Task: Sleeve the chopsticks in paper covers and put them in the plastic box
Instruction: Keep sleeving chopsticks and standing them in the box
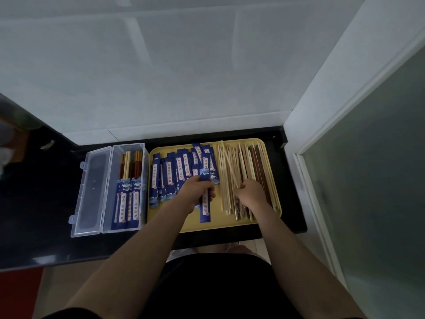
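A yellow tray holds a spread of blue paper covers on its left half and a pile of loose chopsticks, pale and dark brown, on its right half. My left hand grips one blue paper cover, which runs lengthwise towards me. My right hand lies on the chopstick pile with its fingers curled round pale chopsticks. To the left of the tray stands the clear plastic box, open, with several sleeved chopstick pairs inside it.
The box's hinged lid lies flat to its left on the black counter. White tiled wall rises behind the tray. A white frame with a frosted glass panel stands close on the right.
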Available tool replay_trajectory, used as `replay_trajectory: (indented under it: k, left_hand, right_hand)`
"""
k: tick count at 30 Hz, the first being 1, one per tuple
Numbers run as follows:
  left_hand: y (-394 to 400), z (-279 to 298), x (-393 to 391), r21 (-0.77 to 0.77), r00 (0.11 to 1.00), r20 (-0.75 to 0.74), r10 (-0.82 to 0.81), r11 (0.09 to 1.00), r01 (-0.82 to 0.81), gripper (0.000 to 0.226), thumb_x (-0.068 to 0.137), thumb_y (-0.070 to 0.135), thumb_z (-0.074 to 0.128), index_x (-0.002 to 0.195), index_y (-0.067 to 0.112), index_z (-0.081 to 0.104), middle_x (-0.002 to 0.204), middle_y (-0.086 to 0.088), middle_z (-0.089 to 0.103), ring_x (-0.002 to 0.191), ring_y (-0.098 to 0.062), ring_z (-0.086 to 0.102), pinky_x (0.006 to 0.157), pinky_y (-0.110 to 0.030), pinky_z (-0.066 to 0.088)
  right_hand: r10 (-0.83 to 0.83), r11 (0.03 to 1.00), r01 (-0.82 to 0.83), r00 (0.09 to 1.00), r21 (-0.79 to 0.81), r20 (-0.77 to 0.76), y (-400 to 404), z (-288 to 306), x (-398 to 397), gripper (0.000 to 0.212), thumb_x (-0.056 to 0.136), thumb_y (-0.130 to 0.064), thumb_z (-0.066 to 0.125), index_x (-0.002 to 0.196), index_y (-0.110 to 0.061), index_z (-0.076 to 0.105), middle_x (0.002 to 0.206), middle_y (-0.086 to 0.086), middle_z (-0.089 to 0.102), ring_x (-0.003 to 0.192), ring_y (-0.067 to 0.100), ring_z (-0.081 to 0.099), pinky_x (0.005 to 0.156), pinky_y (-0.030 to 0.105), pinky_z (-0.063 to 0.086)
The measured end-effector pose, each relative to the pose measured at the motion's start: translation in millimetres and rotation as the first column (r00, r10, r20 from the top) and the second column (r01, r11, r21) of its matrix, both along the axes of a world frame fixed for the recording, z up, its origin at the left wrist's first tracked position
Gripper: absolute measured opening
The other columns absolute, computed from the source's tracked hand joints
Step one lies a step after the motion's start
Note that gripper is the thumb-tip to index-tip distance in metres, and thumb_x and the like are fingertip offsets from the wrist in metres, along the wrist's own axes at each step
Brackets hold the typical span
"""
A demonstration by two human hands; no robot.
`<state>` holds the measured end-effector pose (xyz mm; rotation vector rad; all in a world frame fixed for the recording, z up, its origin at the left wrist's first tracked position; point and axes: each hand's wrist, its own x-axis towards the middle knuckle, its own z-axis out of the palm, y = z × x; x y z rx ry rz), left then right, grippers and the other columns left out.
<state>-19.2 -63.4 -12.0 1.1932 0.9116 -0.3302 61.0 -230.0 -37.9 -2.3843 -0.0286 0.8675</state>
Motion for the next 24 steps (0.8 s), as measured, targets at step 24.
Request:
replay_trajectory:
  k: [24]
  left_hand:
    - [-32, -6, 26, 0.165, 0.982, -0.07, -0.175, 0.969, 0.184, 0.017, 0.09, 0.012, 0.07, 0.083, 0.004, 0.058, 0.062, -0.007, 0.048, 0.049, -0.016, 0.043, 0.053, -0.03, 0.044]
  right_hand:
    - [-0.137, 0.979, 0.11, 0.979, 0.172, 0.153, -25, 21, 15, 0.033, 0.099, -0.015, 0.059, 0.131, -0.019, 0.053, 0.102, -0.003, 0.063, 0.068, 0.009, 0.063, 0.055, 0.022, 0.05]
